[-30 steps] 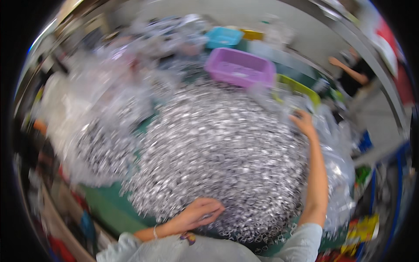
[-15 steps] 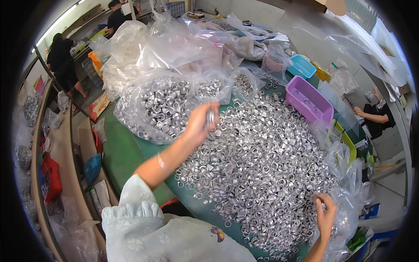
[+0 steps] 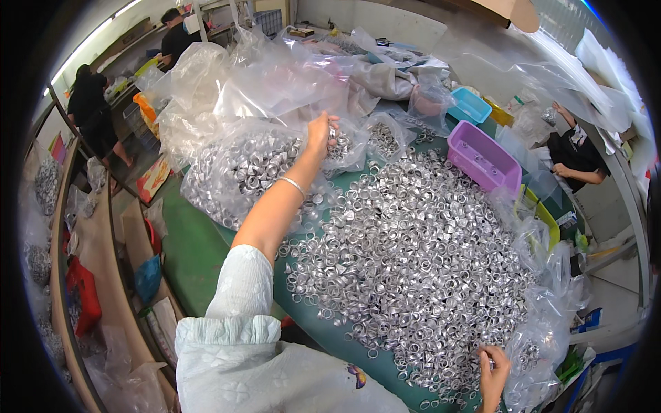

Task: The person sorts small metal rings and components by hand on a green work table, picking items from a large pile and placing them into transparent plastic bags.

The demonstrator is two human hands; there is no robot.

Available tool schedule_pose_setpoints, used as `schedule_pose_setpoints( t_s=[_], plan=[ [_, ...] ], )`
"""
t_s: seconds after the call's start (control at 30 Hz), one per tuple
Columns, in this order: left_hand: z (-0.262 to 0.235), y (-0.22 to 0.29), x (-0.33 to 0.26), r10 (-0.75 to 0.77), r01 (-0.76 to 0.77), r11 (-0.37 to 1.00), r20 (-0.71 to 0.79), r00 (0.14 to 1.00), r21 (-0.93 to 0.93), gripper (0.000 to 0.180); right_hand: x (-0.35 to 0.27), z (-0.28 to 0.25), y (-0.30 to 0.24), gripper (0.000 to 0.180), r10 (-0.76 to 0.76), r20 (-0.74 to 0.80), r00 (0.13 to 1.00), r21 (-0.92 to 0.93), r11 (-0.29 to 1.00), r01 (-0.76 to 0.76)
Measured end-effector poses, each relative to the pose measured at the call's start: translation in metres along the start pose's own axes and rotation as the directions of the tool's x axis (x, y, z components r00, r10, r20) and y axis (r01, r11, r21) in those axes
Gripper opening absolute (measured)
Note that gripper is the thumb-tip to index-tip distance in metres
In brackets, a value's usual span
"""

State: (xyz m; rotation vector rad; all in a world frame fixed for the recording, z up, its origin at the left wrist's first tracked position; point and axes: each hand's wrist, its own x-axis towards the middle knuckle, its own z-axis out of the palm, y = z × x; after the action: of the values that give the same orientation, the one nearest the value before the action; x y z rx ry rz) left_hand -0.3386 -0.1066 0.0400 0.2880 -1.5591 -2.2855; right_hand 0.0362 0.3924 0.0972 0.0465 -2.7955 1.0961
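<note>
L hand (image 3: 321, 135) is at a small, clear plastic bag (image 3: 358, 162) w/ rings in it; fingers partly curled, can't tell if they have hold of anything. R hand (image 3: 493, 377) is at the near R edge of the heap of small, silver-coloured metal rings (image 3: 420, 255); thumb & fingertips drawn close, can't tell if a ring's pinched. Rings: mostly loose on the green tabletop (image 3: 308, 315), rest bagged.

Risks, my read: small bag's soft & unsupported, so a wrist knock could slump it & spill rings into the heap just beside, mixing the two. L forearm could snag the film. Heap reaches near the table's near edge; a careless R sweep may push rings off.

Containers: big, clear plastic bag (image 3: 219, 140) on L, lots of rings; third clear bag (image 3: 405, 131), some rings; purple rectangular plastic tub (image 3: 475, 171), a few; light-blue plastic tub (image 3: 470, 105), contents unclear; yellow-green plastic tray (image 3: 549, 219), partly under film, ditto.
</note>
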Motion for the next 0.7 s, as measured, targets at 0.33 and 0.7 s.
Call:
schedule_pose_setpoints(
  t_s=[0.33,0.7],
  plan=[
    [-0.019,0.002,-0.077,0.556,-0.618,0.466,0.334,0.761,0.633,0.047,-0.024,0.003,0.028,0.024,0.188,0.089,0.978,-0.108,0.978,-0.178],
    [0.006,0.021,-0.155,0.756,-0.964,0.153,0.602,0.255,0.216,0.077,-0.013,0.011,0.011,0.023,0.197,0.116,0.974,-0.15,0.972,-0.179]
  ],
)
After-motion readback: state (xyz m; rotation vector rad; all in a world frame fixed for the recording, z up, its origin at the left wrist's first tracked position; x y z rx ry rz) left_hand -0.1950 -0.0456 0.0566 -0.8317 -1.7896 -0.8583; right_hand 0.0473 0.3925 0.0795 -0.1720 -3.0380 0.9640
